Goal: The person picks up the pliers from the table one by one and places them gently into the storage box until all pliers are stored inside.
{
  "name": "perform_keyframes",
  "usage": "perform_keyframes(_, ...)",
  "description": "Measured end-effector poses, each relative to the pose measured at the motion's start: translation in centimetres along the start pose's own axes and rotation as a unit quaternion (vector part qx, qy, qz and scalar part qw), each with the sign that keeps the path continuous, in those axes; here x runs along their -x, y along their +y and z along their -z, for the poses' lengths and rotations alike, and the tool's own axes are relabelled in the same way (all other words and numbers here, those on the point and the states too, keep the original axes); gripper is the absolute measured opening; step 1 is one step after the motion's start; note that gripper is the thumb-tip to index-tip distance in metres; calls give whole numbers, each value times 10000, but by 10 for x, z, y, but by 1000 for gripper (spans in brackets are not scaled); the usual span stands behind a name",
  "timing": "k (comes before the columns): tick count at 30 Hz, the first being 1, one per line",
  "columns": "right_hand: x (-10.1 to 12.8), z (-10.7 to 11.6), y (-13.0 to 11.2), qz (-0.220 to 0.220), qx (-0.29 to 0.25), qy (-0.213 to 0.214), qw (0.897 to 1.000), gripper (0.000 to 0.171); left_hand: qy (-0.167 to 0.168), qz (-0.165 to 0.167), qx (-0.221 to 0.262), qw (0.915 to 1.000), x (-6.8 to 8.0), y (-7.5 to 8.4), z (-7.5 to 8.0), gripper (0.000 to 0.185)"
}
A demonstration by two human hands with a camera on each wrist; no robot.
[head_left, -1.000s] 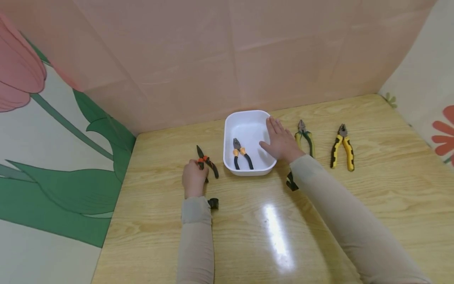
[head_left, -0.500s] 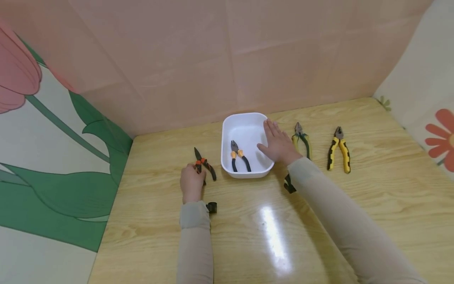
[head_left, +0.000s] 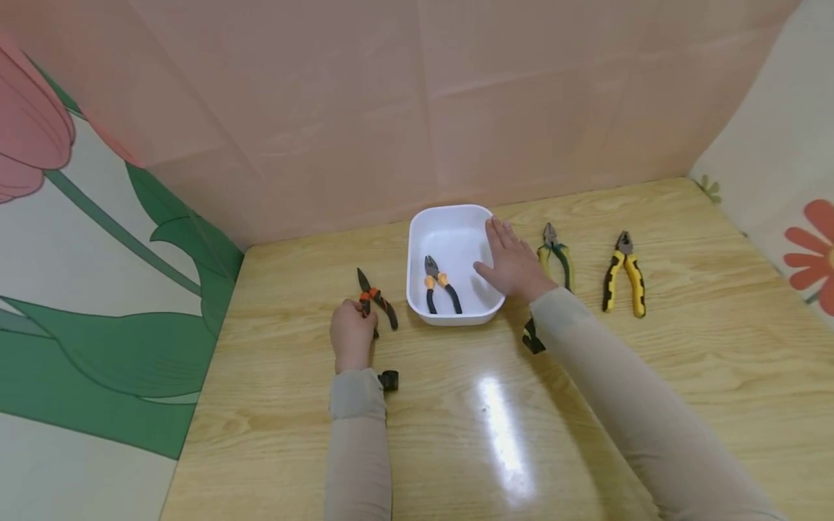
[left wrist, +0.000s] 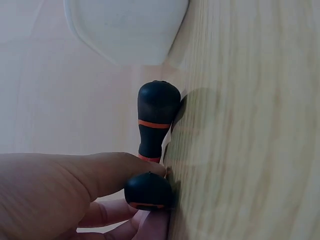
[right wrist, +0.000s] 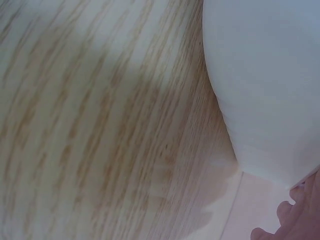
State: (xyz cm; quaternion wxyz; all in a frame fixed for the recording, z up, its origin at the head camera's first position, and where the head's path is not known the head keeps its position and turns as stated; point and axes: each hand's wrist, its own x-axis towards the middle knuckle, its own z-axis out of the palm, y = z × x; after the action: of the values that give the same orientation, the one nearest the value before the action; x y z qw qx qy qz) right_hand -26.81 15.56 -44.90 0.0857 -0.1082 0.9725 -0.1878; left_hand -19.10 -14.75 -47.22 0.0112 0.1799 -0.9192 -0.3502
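Note:
A white tray (head_left: 456,217) stands mid-table at the back with black-and-orange pliers (head_left: 439,285) lying in it. My right hand (head_left: 511,262) rests flat on the tray's right rim, fingers straight; the right wrist view shows only the tray's outer wall (right wrist: 265,90). Left of the tray, my left hand (head_left: 352,331) grips the handles of black-and-orange cutters (head_left: 373,298) that lie on the table. In the left wrist view my fingers (left wrist: 100,175) curl round the cutters' handles (left wrist: 152,145), with the tray (left wrist: 125,30) beyond.
Green-and-yellow pliers (head_left: 554,257) lie just right of my right hand, and yellow-and-black pliers (head_left: 624,272) lie further right. The wooden table (head_left: 508,420) is walled by a pink backdrop behind and flowered panels at both sides.
Both hands stay where they were. Only the head camera has shifted slightly.

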Motion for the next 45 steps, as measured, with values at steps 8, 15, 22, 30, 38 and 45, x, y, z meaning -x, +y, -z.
perform_keyframes(8, 0, 1, 0, -21, 29, -37, 10000, 89, -15, -22, 218, 9998, 0, -1, 2, 28)
perform_keyframes(15, 1, 1, -1, -9, 15, -47, 10000, 89, 21, -67, 170, 9998, 0, -3, 2, 27)
perform_keyframes(22, 0, 0, -1, -10, -4, -36, 10000, 90, 85, -214, -14, 9997, -1, -7, 2, 26)
perform_keyframes(30, -1, 0, 0, -54, -14, -51, 10000, 90, 25, -167, 426, 9989, -2, -8, 3, 26)
perform_keyframes(38, -2, -1, 0, -80, -62, -90, 9999, 91, -545, 307, 1912, 9795, -7, -15, 6, 30)
perform_keyframes(45, -2, -1, 1, -105, -46, -73, 9999, 91, -1027, 666, 3225, 9386, -11, -22, 6, 30)
